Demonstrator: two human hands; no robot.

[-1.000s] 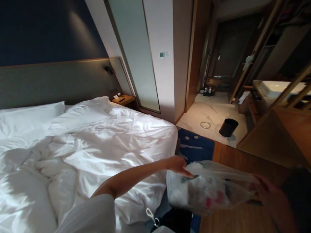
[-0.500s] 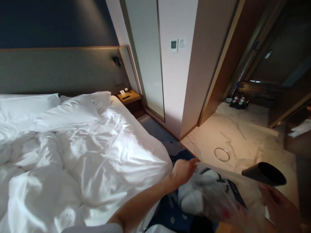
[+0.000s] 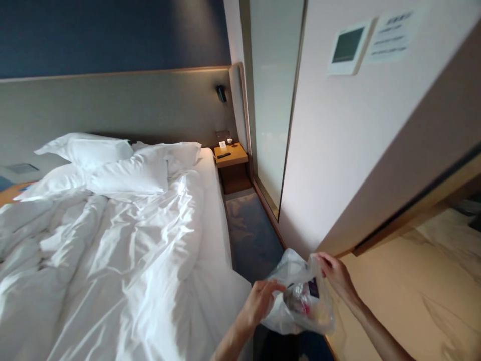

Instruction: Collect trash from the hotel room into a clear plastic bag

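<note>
Soft plastic bag point(image 3: 304, 307) swung in by the bed point(image 3: 150, 250), left hand point(image 3: 259, 303) and right hand point(image 3: 335, 276) gripping its slippery top.

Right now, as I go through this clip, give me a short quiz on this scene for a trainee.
1. True or false: the left hand and the right hand are both on the see-through plastic bag.
2. What lies on the bedside table? A: a dark remote control; B: a table lamp; C: a water bottle.
3. Fill in: the floor between the bed and the wall is covered with ____.

Key: 1 true; 2 A; 3 carpet.
</note>
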